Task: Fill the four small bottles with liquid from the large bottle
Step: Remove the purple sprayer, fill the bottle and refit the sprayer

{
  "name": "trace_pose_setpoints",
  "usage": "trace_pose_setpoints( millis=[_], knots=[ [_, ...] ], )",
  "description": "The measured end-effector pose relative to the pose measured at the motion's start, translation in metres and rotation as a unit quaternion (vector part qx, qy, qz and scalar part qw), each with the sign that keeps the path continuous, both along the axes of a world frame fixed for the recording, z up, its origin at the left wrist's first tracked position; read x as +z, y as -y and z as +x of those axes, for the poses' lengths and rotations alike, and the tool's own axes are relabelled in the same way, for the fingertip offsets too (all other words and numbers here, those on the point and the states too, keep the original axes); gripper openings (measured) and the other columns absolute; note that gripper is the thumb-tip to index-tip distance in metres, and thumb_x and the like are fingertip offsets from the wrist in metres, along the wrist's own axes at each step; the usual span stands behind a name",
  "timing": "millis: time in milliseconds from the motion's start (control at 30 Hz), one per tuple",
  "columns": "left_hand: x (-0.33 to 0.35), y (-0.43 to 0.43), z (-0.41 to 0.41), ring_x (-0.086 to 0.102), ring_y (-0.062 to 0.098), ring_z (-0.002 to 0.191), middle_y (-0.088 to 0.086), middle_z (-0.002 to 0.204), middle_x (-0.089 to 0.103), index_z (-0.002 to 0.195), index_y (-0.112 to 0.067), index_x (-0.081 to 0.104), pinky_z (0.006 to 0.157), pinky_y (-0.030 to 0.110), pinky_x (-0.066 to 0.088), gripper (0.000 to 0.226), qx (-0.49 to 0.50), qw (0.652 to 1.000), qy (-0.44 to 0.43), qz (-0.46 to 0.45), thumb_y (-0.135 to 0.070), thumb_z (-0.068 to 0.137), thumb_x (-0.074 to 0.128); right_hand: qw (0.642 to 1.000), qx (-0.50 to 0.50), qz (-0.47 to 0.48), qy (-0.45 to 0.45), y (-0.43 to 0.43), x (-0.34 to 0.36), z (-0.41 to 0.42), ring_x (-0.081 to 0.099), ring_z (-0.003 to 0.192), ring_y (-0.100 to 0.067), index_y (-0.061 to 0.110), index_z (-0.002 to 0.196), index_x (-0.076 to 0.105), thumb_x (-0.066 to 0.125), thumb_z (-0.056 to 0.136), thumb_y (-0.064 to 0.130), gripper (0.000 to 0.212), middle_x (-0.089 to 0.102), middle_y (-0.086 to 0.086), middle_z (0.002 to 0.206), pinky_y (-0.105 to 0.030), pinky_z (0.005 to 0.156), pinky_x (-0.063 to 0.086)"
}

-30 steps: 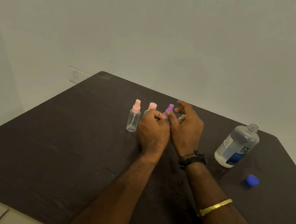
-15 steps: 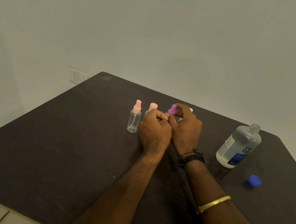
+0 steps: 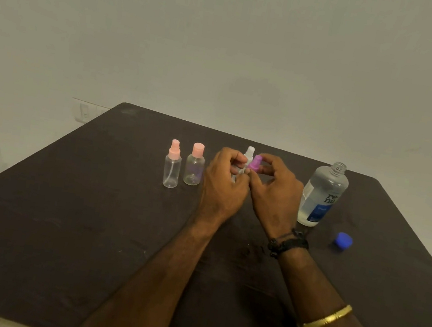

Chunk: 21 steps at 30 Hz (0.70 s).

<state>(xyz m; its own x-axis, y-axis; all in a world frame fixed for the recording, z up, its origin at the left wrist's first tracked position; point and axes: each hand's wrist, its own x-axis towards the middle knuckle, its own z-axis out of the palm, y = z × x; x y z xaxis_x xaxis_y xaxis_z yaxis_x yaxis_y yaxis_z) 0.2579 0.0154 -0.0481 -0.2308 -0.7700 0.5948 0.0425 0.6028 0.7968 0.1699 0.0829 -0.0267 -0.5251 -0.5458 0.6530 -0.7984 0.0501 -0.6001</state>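
Surface: dark brown matt tabletop (image 3: 58, 223) before a pale bare wall (image 3: 227, 52).
Right fingers: thumb and forefinger (image 3: 270, 160) of the right hand (image 3: 274, 198) pinch the purple plastic screw cap (image 3: 255, 163); the remaining fingers hang loosely spread beneath it.
Left fingers: those (image 3: 231, 156) of the left hand (image 3: 224, 181) curl round the small clear bottle under that cap. Its body is almost wholly hidden, and I cannot tell whether it rests on the table.
Just behind the fingers: white-topped small bottle (image 3: 250, 151); contact cannot be made out.
Left of the fingers: squat clear bottle with a pink flat cap (image 3: 194, 168), then, just beside it, a clear plastic spray bottle with a pink pump head (image 3: 172, 167). Both are upright, capped and seemingly empty.
Right of the fingers: large clear plastic bottle (image 3: 322, 197) with a blue label, upright, its threaded neck open, holding clear liquid. Nearer the person lies its blue plastic cap (image 3: 342, 240).
Step in hand: probably unscrewing the purple cap; no small bottle looks filled.
Next move: the cap should come off and be set down, freeing the right hand for the large bottle. The narrow neck calls for a slow, steady pour.
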Motion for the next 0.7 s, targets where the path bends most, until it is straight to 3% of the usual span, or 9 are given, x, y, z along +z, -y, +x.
trace_pose_setpoints(
  millis=[200,433,700],
  knots=[
    [-0.004,-0.01,-0.006,0.062,0.012,0.098,0.001,0.114,0.062,0.117,-0.014,0.058,0.081,0.021,0.056,0.032,-0.085,0.994,0.065,0.004,-0.012,0.088,0.071,1.0,-0.005,0.009,-0.003,-0.022,-0.003,-0.016,0.062,0.077,0.004,0.019,0.121,0.068,0.079,0.087,0.024,0.036,0.075,0.005,0.103,-0.006,0.066,0.044],
    [-0.009,-0.018,-0.009,0.062,0.008,0.095,-0.003,0.109,0.064,0.115,-0.019,0.057,0.074,0.019,0.054,0.038,-0.124,0.983,0.136,0.01,-0.027,0.085,0.08,1.0,0.003,-0.007,0.02,-0.042,-0.008,-0.022,0.061,0.069,0.002,0.023,0.117,0.069,0.079,0.087,0.026,0.032,0.073,0.011,0.098,-0.012,0.062,0.046],
    [-0.011,-0.026,-0.011,0.067,0.009,0.09,-0.006,0.099,0.07,0.106,-0.02,0.064,0.078,0.029,0.061,0.033,-0.115,0.983,0.144,0.019,-0.031,0.082,0.084,0.998,0.001,-0.022,0.063,-0.053,-0.015,-0.027,0.06,0.065,0.0,0.027,0.108,0.069,0.079,0.085,0.036,0.027,0.068,0.018,0.092,-0.016,0.059,0.048]
  ],
)
